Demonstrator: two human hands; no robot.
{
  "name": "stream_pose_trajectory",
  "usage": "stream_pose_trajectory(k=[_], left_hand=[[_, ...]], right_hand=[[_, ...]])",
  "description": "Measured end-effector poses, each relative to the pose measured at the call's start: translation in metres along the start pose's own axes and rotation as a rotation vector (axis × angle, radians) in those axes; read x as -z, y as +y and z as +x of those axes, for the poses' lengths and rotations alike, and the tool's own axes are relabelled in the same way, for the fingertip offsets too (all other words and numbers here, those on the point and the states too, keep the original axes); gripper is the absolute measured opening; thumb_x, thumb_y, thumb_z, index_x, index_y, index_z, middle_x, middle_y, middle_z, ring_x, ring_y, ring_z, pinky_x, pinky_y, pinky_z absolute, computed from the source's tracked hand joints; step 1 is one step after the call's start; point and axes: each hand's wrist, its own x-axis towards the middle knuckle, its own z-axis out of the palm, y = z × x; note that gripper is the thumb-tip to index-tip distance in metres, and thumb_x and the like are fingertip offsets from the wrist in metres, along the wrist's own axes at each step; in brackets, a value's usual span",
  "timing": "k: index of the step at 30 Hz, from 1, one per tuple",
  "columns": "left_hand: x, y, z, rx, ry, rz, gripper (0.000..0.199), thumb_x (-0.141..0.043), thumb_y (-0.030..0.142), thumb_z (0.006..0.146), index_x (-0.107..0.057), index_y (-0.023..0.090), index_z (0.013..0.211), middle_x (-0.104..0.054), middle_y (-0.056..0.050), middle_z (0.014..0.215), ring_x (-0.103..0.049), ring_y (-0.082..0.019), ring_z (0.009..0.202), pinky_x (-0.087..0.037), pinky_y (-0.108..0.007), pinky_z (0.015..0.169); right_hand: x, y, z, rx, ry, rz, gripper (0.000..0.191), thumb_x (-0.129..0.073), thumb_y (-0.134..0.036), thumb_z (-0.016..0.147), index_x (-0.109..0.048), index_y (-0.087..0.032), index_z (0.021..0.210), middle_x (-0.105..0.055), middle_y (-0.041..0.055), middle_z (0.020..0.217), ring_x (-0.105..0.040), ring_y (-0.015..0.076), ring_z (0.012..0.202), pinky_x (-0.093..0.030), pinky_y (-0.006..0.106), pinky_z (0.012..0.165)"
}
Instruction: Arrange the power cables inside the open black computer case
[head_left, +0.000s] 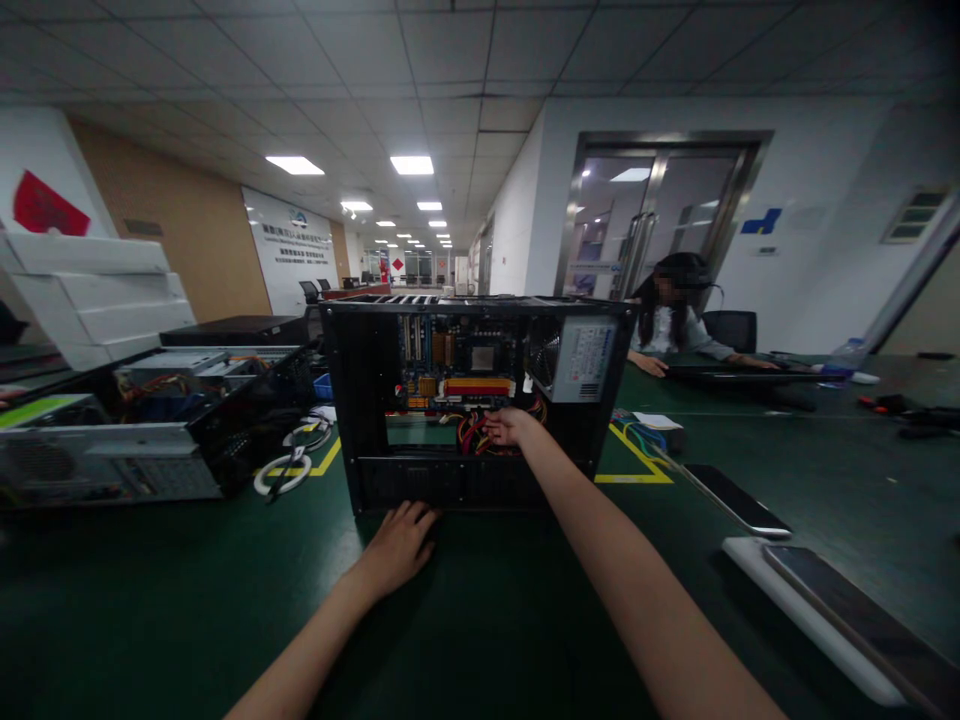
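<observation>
Smooth green table; at 12, upright black case, open-sided. Inside: flat motherboard at 12, boxy silver PSU at 2. Left hand at 7, loosely spread, gripping nothing; right hand half-curled at thin red-yellow cables at 6, grip unclear.

1. Case: black, boxy, standing upright on the table, its open side facing the viewer, the insides bare to view.
2. Board: mounted upright inside the case, with a pale square chip, red and yellow slots below that, and white and orange ones toward the left.
3. Power supply: a silver, labelled box in the case's upper right corner.
4. Cables: red, yellow and black, bunched loosely below the board.
</observation>
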Motion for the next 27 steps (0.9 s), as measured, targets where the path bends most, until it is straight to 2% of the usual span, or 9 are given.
stream_pose_trajectory(k=[12,20,24,27], left_hand=[[-0.001,-0.001,-0.001,0.003,0.003,-0.013,0.04,-0.039,0.025,0.077,-0.035,0.027,0.117,-0.041,-0.004,0.115,-0.036,-0.022,0.107,-0.031,-0.039,0.089],[0.0,0.0,-0.001,0.004,0.006,-0.018,0.04,-0.04,0.025,0.077,-0.035,0.027,0.117,-0.041,-0.004,0.115,-0.036,-0.022,0.107,-0.031,-0.039,0.088],[0.001,0.0,-0.002,-0.009,0.018,-0.018,0.04,-0.04,0.025,0.077,-0.036,0.026,0.116,-0.042,-0.005,0.114,-0.037,-0.022,0.105,-0.032,-0.038,0.088],[0.002,0.001,-0.001,-0.001,0.01,-0.02,0.039,-0.041,0.025,0.077,-0.037,0.026,0.116,-0.042,-0.005,0.114,-0.038,-0.022,0.105,-0.032,-0.038,0.087]], right_hand=[[-0.003,0.001,-0.011,0.022,0.046,-0.072,0.017,-0.038,-0.019,0.083,-0.04,-0.015,0.067,-0.047,-0.0038,0.053,-0.047,0.0064,0.045,-0.032,0.018,0.047],[-0.003,0.006,-0.016,0.036,0.002,-0.216,0.012,-0.046,-0.021,0.08,-0.043,-0.015,0.071,-0.054,-0.0013,0.056,-0.049,0.0073,0.045,-0.034,0.018,0.046],[0.002,0.004,-0.02,0.056,0.056,-0.246,0.004,-0.047,-0.017,0.079,-0.044,-0.016,0.077,-0.06,0.0005,0.063,-0.05,0.0069,0.045,-0.036,0.019,0.047],[0.012,0.001,-0.029,0.128,0.124,-0.287,0.004,-0.046,-0.012,0.078,-0.043,-0.016,0.079,-0.061,0.0017,0.066,-0.051,0.007,0.045,-0.037,0.019,0.047]])
